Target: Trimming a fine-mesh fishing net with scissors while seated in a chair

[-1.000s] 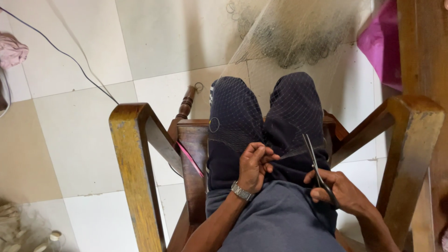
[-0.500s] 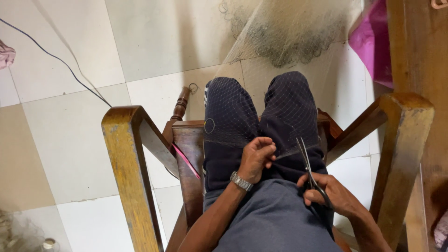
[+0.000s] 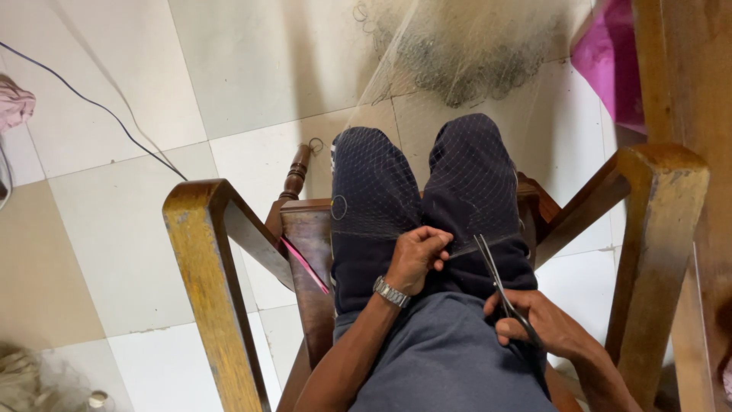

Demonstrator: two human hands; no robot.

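I sit in a wooden chair, and a fine, pale fishing net [image 3: 396, 175] is draped over my dark-trousered knees. My left hand [image 3: 417, 258], with a metal watch at the wrist, is closed on a pinch of the net over my left thigh. My right hand [image 3: 537, 324] grips a pair of thin dark scissors [image 3: 496, 278]. Their blades point up and left toward the pinched net, a short way from my left fingers. The rest of the net runs forward to a bunched heap [image 3: 465, 53] on the tiled floor.
Wooden armrests stand on both sides, left [image 3: 202, 259] and right [image 3: 656, 229]. A dark cable [image 3: 99, 107] crosses the pale tiles at the left. A pink cloth [image 3: 606, 61] lies at the upper right beside wooden furniture. A pink strip [image 3: 305, 265] hangs by the seat.
The view has shifted slightly to the left. Both hands have stayed on my lap, with the scissors close to the pinched net throughout.
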